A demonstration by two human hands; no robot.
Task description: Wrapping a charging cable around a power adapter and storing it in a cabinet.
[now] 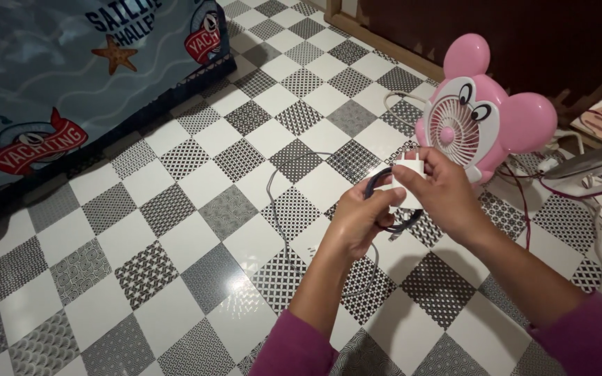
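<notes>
Checkered floor [175, 230] carries a pink cartoon-faced fan [479, 115], the landmark. Below and left of it, left hand [357, 221] closes its grip on a coiled dark cable [384, 202]. Nearer the fan, right hand [440, 191] pinches a white charger plug [408, 169] (just before the grille).

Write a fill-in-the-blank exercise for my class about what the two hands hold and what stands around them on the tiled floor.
1. The right hand pinches a small white plastic ____ adapter.
2. The left hand grips a coiled dark ____.
3. The pink plastic mouse-shaped ____ stands on the floor behind the hands.
4. The shiny tiled floor has a ____ pattern of white and grey squares.

Missing words: charger; cable; fan; checkered
</notes>
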